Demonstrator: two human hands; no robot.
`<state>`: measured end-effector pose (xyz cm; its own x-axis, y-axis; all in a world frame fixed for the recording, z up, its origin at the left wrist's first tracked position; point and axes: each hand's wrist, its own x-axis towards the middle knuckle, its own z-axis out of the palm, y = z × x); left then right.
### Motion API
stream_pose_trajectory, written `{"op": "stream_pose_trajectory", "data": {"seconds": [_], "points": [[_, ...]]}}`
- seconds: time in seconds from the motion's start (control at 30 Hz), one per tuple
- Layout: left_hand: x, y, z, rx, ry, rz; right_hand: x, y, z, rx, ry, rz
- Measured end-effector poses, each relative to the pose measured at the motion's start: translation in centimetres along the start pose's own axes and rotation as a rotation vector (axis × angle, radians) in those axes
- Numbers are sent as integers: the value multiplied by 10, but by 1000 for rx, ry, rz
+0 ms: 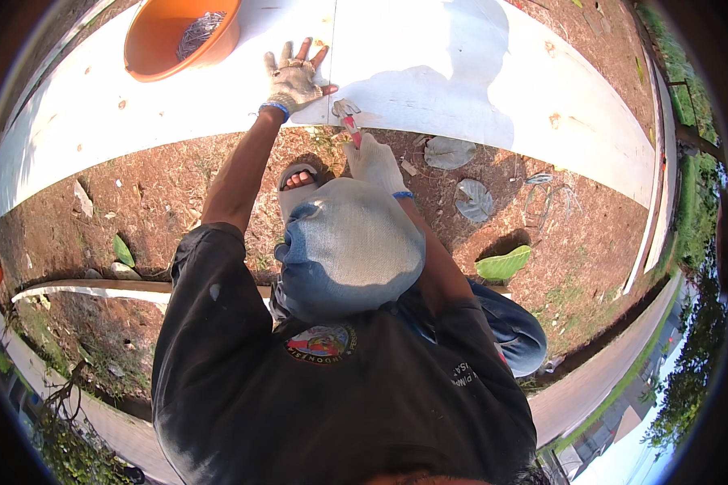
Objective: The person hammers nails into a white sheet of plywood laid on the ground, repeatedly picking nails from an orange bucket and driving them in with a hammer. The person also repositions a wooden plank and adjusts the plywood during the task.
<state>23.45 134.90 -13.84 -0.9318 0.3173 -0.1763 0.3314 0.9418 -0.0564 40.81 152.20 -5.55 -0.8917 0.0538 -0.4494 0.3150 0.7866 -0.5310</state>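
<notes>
We crouch over bare reddish ground, looking down past our own bent knee in worn blue jeans (352, 246) and a sandalled foot (299, 178). Our left hand (294, 79), in a dirty knit work glove with a blue cuff, lies flat with fingers spread on a long white board (461, 73) that runs across the ground ahead of us; its grip is open, pressing down rather than holding anything. Just to its right, a thin seam or line (332, 48) crosses the board.

Our right hand (374, 160), gloved the same way, has its grip closed around the red handle of a pair of pliers (348, 117). The metal head of the tool rests at the near edge of the board, close beside the left thumb; we cannot tell whether the head pinches anything.

An orange plastic basin (182, 36) stands on the board to the left of the flat hand, with a grey tangle of wire (198, 28) inside. Dry leaves (449, 152) and a green leaf (503, 263) lie on the soil to our right.
</notes>
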Motion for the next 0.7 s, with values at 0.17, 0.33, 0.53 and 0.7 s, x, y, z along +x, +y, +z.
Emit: {"op": "stream_pose_trajectory", "data": {"seconds": [0.17, 0.33, 0.53, 0.7], "points": [[-8, -8, 7, -31, 34, -12, -16, -38, -45, 202, 205, -115], [2, -1, 4, -16, -39, -8, -8, 32, 38, 171, 206, -107], [-5, -9, 8, -33, -10, -19, -16, -23, -11, 397, 393, -206], [-3, 4, -13, -52, -58, -9, -6, 13, 16, 101, 83, -67]]}}
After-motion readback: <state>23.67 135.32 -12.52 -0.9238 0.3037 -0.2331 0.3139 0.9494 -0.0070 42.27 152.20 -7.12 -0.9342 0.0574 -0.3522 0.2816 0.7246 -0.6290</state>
